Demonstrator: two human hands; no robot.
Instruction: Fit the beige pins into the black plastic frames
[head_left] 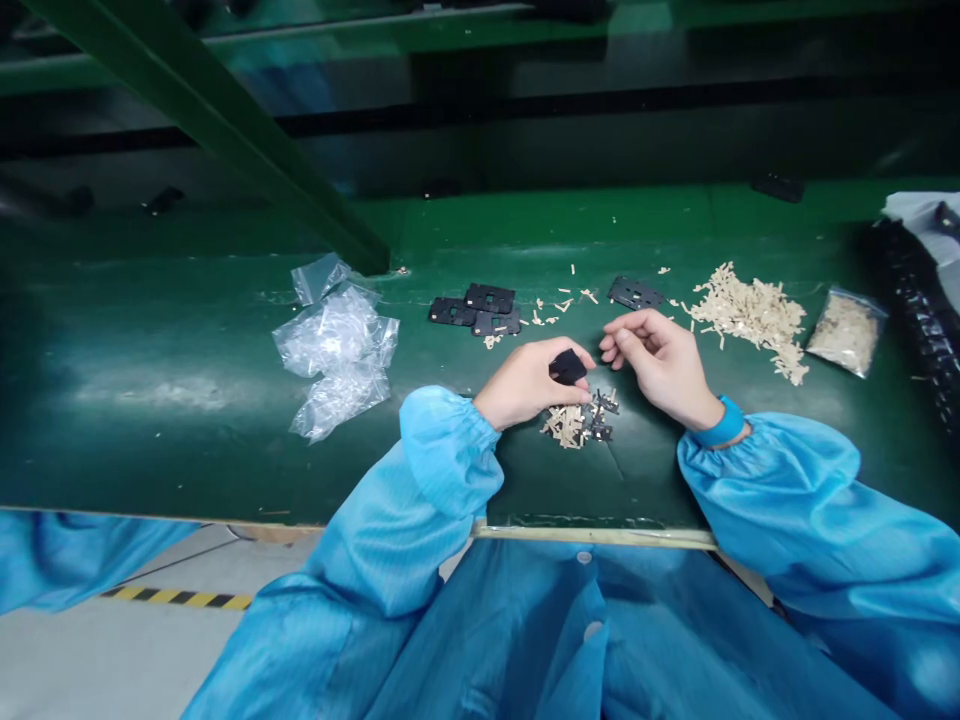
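My left hand [536, 380] is closed round a small black plastic plate [568, 367], gripped between thumb and fingers just above the table. To its right, my right hand [656, 365] has its fingers curled, thumb tip near the fingertips; anything pinched there is too small to make out. Below my hands lies a small heap of beige strips [566, 425] beside several small black and metallic parts [600, 415]. Behind my left hand are flat black plates [489, 298], partly overlapping. Another black plate [635, 292] lies just beyond my right hand.
Clear plastic bags [334, 340] are piled at left. A large heap of beige strips [750, 310] and a filled bag [847, 332] lie at right, near a black-lined container [919, 300]. A green post [247, 150] slants across the back left. Another person's blue sleeve [75, 550] shows at lower left.
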